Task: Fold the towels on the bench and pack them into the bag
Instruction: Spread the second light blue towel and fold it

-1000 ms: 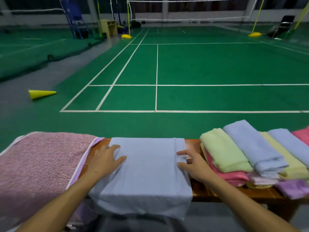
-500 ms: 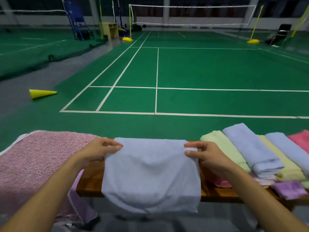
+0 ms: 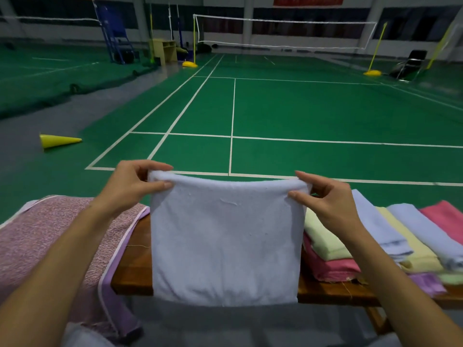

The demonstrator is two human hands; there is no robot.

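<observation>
Bench of brown wood, here the table (image 3: 132, 266), carrying from its left end to its right end: a pink speckled fabric bag with lilac trim (image 3: 50, 246), a bare middle stretch, and a heap of loosely folded towels in green, pink, blue, yellow and lilac (image 3: 390, 241) at the right end. Pale blue square terry towel (image 3: 225, 244), half a second ago draped over the table's near edge with only its far edge being gathered, now hangs raised in front of the middle stretch, doubled over along its top edge, its lower edge level with the table's near edge. Left hand (image 3: 130, 186) pinches the top left corner between thumb and curled fingers; right hand (image 3: 323, 196) pinches the top right corner likewise. Judged from this, the first fold of the towel is made and it is held taut for squaring; a further fold probably remains before it goes left into the bag. The heap is still unpacked.
</observation>
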